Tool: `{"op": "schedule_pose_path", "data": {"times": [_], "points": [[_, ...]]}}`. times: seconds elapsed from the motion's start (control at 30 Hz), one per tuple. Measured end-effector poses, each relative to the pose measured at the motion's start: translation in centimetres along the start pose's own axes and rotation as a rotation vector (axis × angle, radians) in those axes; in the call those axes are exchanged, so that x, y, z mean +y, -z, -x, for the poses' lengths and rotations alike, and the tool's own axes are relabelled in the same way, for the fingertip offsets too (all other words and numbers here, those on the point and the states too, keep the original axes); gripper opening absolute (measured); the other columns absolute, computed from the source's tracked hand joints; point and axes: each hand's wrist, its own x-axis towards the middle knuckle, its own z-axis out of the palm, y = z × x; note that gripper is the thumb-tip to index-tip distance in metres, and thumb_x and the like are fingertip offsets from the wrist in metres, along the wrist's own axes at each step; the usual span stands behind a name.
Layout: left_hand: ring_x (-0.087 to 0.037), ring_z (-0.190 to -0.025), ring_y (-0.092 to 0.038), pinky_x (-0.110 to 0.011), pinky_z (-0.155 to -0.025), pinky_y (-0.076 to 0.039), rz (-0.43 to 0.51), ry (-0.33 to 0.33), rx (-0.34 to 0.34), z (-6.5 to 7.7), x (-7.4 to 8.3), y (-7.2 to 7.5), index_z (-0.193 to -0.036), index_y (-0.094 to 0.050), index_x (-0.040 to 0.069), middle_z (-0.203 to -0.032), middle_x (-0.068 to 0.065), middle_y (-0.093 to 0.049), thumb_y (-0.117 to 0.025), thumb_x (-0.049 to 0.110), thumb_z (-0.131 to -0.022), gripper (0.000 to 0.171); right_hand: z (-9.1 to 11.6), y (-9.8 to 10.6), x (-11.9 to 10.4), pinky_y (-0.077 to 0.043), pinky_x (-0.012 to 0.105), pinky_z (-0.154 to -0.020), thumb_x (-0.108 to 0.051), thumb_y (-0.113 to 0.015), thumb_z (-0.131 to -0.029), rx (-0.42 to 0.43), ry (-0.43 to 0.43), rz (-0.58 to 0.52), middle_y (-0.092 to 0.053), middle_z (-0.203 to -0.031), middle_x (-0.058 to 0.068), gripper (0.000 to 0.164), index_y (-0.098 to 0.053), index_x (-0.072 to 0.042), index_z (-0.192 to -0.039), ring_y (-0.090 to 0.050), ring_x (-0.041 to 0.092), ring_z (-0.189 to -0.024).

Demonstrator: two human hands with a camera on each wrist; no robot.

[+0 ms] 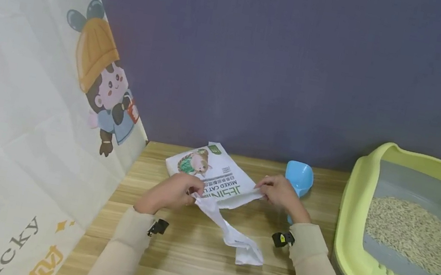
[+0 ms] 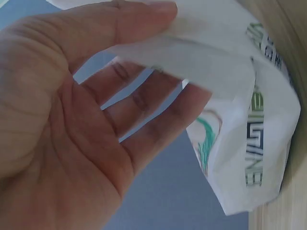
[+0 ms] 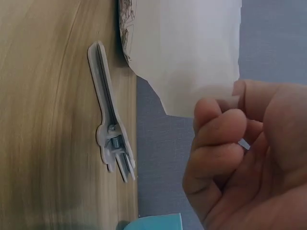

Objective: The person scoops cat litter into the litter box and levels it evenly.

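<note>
A white cat litter bag [image 1: 219,171] with green and dark print lies on the wooden table, its top edge towards me. My left hand [image 1: 172,192] pinches the left end of that edge, thumb on one side and fingers behind the film in the left wrist view. At the other end, my right hand [image 1: 280,196] pinches the corner between thumb and curled fingers [image 3: 220,127]. Between both hands the bag's edge is stretched. From near the left hand a narrow white strip [image 1: 231,235] of the bag trails down over the table.
A blue scoop [image 1: 299,176] lies behind my right hand, its handle partly hidden. The right wrist view shows a pale sealing clip [image 3: 110,112] with a spring on the table. To the right stands a yellow-rimmed litter box [image 1: 353,216] holding pellets. A dark wall [image 1: 279,70] rises behind.
</note>
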Motion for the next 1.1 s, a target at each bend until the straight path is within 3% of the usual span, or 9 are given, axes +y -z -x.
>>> {"op": "schedule_pose_path", "data": {"times": [0.23, 0.53, 0.6, 0.77, 0.87, 0.93, 1.03, 1.1], "points": [[-0.007, -0.077, -0.056, -0.025, -0.073, -0.048, 0.085, 0.042, -0.034, 0.0, -1.5, 0.4, -0.078, -0.059, 0.015, -0.077, 0.006, -0.060, -0.071, -0.003, -0.084, 0.023, 0.1, 0.1, 0.2, -0.048, 0.026, -0.052, -0.011, -0.060, -0.096, -0.015, 0.020, -0.016, -0.066, -0.064, 0.005, 0.019, -0.077, -0.003, -0.097, -0.057, 0.012, -0.052], [-0.013, -0.090, -0.067, -0.027, -0.076, -0.052, 0.221, 0.109, -0.040, 0.1, -3.0, 0.5, -0.081, -0.055, 0.013, -0.083, 0.002, -0.064, -0.069, 0.010, -0.095, 0.020, 0.6, 1.0, 0.3, -0.060, 0.035, -0.071, -0.017, -0.045, -0.101, -0.142, -0.013, -0.210, -0.075, -0.100, 0.022, 0.037, -0.067, 0.006, -0.120, -0.072, 0.019, -0.080], [-0.015, -0.090, -0.067, -0.028, -0.076, -0.052, 0.271, 0.126, -0.040, 0.2, -3.3, 0.5, -0.082, -0.052, 0.011, -0.083, 0.000, -0.063, -0.067, 0.011, -0.097, 0.021, 0.6, 1.1, 0.4, -0.058, 0.033, -0.074, -0.016, -0.048, -0.100, -0.147, 0.008, -0.188, -0.074, -0.107, 0.022, 0.036, -0.066, 0.006, -0.123, -0.070, 0.018, -0.085], [-0.019, -0.084, -0.064, -0.028, -0.072, -0.051, 0.374, 0.139, -0.042, 0.4, -4.1, 0.5, -0.087, -0.050, 0.007, -0.087, -0.009, -0.068, -0.060, 0.012, -0.101, 0.018, 0.3, 0.9, 0.8, -0.051, 0.030, -0.064, -0.008, -0.064, -0.095, -0.107, 0.148, -0.036, -0.071, -0.098, 0.015, 0.026, -0.070, 0.001, -0.119, -0.060, 0.014, -0.076], [-0.019, -0.086, -0.067, -0.028, -0.075, -0.052, 0.391, 0.146, -0.045, 0.5, -4.4, 0.5, -0.099, -0.058, 0.007, -0.095, -0.012, -0.074, -0.058, 0.012, -0.102, 0.006, -0.1, 0.4, 1.1, -0.048, 0.029, -0.057, 0.000, -0.063, -0.089, -0.055, 0.191, -0.009, -0.068, -0.091, 0.012, 0.022, -0.075, -0.002, -0.108, -0.055, 0.014, -0.069], [-0.019, -0.089, -0.068, -0.029, -0.076, -0.053, 0.394, 0.152, -0.042, 0.7, -4.7, 0.6, -0.109, -0.061, 0.006, -0.099, -0.012, -0.075, -0.057, 0.012, -0.103, 0.009, -0.3, -0.1, 1.3, -0.046, 0.027, -0.060, 0.003, -0.063, -0.086, -0.004, 0.221, 0.024, -0.069, -0.093, 0.011, 0.023, -0.076, -0.004, -0.102, -0.055, 0.013, -0.073], [-0.018, -0.090, -0.068, -0.033, -0.079, -0.055, 0.392, 0.163, -0.029, 0.9, -5.1, 0.8, -0.119, -0.063, 0.006, -0.103, -0.013, -0.075, -0.056, 0.012, -0.103, 0.019, -0.5, -0.6, 1.2, -0.047, 0.026, -0.062, 0.007, -0.059, -0.084, 0.035, 0.226, 0.017, -0.071, -0.095, 0.015, 0.023, -0.076, -0.002, -0.098, -0.058, 0.017, -0.077], [-0.017, -0.090, -0.067, -0.037, -0.081, -0.056, 0.399, 0.176, -0.014, 1.1, -5.3, 0.8, -0.122, -0.062, 0.005, -0.104, -0.013, -0.075, -0.054, 0.012, -0.104, 0.021, -0.5, -0.9, 1.0, -0.048, 0.028, -0.060, 0.004, -0.060, -0.091, 0.009, 0.199, -0.045, -0.071, -0.090, 0.020, 0.015, -0.073, 0.001, -0.098, -0.061, 0.022, -0.074]]}}
